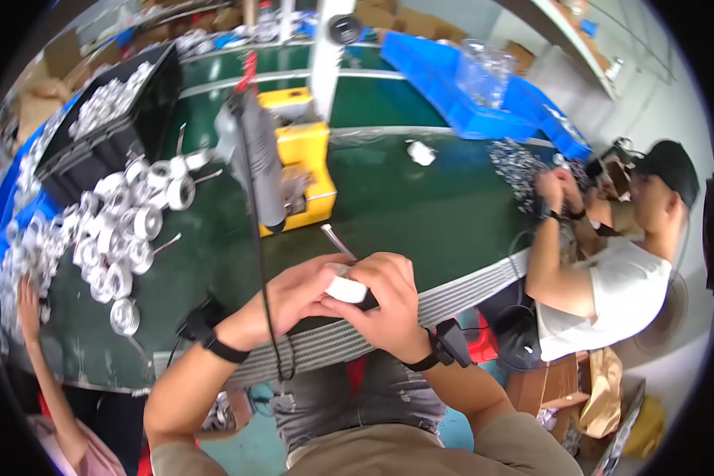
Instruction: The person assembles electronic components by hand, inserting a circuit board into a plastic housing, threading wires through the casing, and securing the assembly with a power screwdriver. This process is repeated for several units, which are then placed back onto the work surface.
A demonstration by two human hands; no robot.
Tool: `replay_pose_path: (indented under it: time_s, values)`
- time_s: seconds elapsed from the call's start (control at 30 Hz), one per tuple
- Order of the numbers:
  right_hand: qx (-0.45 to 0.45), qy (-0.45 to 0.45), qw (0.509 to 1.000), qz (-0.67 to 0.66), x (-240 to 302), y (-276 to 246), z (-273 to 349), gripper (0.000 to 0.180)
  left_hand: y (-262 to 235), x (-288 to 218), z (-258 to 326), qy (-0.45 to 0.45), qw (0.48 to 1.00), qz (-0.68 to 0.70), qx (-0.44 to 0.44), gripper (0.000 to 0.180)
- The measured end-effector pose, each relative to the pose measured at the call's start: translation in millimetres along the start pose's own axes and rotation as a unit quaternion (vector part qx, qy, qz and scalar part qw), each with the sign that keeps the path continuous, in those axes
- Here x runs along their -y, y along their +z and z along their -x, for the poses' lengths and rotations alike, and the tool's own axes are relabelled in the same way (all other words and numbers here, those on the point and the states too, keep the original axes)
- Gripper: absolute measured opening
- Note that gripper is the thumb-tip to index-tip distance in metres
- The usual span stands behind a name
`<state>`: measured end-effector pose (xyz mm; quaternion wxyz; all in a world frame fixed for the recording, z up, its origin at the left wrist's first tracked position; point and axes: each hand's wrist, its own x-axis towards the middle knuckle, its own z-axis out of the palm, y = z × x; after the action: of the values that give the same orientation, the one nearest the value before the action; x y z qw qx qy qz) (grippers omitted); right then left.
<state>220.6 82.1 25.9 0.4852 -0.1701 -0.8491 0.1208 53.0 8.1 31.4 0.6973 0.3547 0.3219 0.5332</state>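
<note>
My left hand (300,292) and my right hand (390,300) meet over the near edge of the green worktable. Between them is a small white plastic housing (346,289), gripped by the fingers of both. A dark part shows under my right fingers; its kind is hidden. Just beyond the hands a thin cable with a white connector (335,236) sticks up, and it seems to come from the held piece. A grey electric screwdriver (260,163) hangs ahead of my left hand, its black cord looping down past my left wrist.
A yellow bin (319,178) stands behind the screwdriver. Many round white parts with cables (119,230) lie left, by a black crate (95,163). Blue trays (484,119) are far right. A co-worker (603,270) handles small parts at right; another person's hand (28,309) reaches in at left.
</note>
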Motion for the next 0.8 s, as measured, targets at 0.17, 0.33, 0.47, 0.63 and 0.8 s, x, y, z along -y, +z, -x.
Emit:
replay_pose_path:
  time_s: [0.17,0.33,0.47,0.63,0.8]
  values:
    - [0.071,0.074,0.985,-0.142,-19,1,-8,0.059,-22,3,-2,0.073,0.993,-0.092,0.014,0.047]
    - [0.235,0.373,0.792,-0.421,-32,1,-15,0.021,-23,-3,3,0.065,0.995,-0.071,-0.011,0.063]
    - [0.205,0.327,0.814,-0.435,-36,3,-11,0.013,-29,-4,3,0.059,0.99,-0.129,-0.01,0.061]
    - [0.286,0.332,0.719,-0.539,-38,-1,-9,0.009,-29,-10,3,0.043,0.992,-0.116,-0.001,0.056]
    - [0.203,0.355,0.692,-0.594,-32,0,-15,0.024,-32,-7,2,0.096,0.975,-0.2,0.0,0.045]
